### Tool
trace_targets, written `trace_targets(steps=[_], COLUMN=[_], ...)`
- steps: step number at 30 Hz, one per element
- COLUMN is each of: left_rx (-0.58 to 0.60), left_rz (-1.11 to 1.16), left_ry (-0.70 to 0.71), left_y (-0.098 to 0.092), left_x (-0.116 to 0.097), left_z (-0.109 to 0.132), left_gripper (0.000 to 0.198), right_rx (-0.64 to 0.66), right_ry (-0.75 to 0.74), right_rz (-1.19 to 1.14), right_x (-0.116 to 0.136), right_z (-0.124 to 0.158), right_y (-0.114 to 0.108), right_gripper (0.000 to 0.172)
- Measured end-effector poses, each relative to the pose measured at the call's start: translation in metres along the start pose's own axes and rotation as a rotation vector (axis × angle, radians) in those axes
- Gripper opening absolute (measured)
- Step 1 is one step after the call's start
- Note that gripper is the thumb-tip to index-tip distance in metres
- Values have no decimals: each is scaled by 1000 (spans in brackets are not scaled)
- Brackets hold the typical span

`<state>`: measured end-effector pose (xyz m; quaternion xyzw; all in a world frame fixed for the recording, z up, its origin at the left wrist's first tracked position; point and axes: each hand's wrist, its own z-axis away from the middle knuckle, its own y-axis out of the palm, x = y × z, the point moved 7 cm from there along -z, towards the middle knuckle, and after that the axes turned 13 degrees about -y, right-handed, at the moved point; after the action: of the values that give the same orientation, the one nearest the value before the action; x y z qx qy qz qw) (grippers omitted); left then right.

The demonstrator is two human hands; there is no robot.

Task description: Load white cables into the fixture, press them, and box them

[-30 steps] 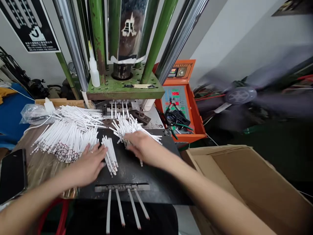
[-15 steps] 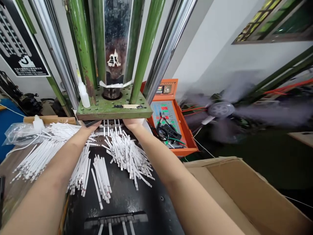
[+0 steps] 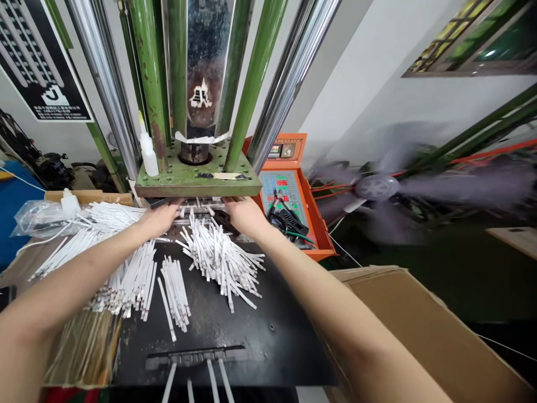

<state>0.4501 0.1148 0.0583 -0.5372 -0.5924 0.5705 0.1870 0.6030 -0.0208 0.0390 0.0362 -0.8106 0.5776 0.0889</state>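
- The left hand [image 3: 159, 218] lies palm down, fingers slightly spread, at the far edge of the black worktop [image 3: 260, 336], under the green press plate [image 3: 197, 182]; I cannot tell whether it holds anything.
- The right hand [image 3: 247, 217] rests palm down at that edge too, well apart from the left; its grip is also unclear.
- A loose heap of white plastic sticks [image 3: 220, 263] lies mid-worktop, just below the right hand.
- A smaller bundle of sticks [image 3: 174, 291] lies left of the heap.
- A larger spread of sticks [image 3: 123, 285] lies along the worktop's left edge.
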Motion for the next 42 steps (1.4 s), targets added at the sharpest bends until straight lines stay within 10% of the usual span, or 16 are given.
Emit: trace_targets(steps=[5, 10, 15, 21, 27, 34, 42], left_rx=[256, 507, 534, 493, 640, 550, 551], left_rz=[8, -61, -119, -210, -222, -118, 33], left_ry=[44, 138, 90, 125, 44, -29, -180], left_y=[19, 60, 70, 65, 79, 69, 24], left_x=[-59, -116, -106, -112, -109, -99, -76], left_z=[97, 170, 184, 177, 177, 175, 190], left_gripper=[25, 22, 20, 27, 29, 41, 20], right_rx=[-6, -163, -700, -208, 153, -143, 67], right_ry=[-323, -495, 19, 95, -398, -132, -153], right_rz=[-403, -473, -381, -368, -641, -526, -281], right_x=[64, 132, 79, 59, 170, 127, 129], right_z=[90, 146, 160, 91, 158, 183, 186], right_y=[-52, -52, -75, -44, -42, -38, 5], right_gripper=[38, 43, 48, 28, 26, 18, 20])
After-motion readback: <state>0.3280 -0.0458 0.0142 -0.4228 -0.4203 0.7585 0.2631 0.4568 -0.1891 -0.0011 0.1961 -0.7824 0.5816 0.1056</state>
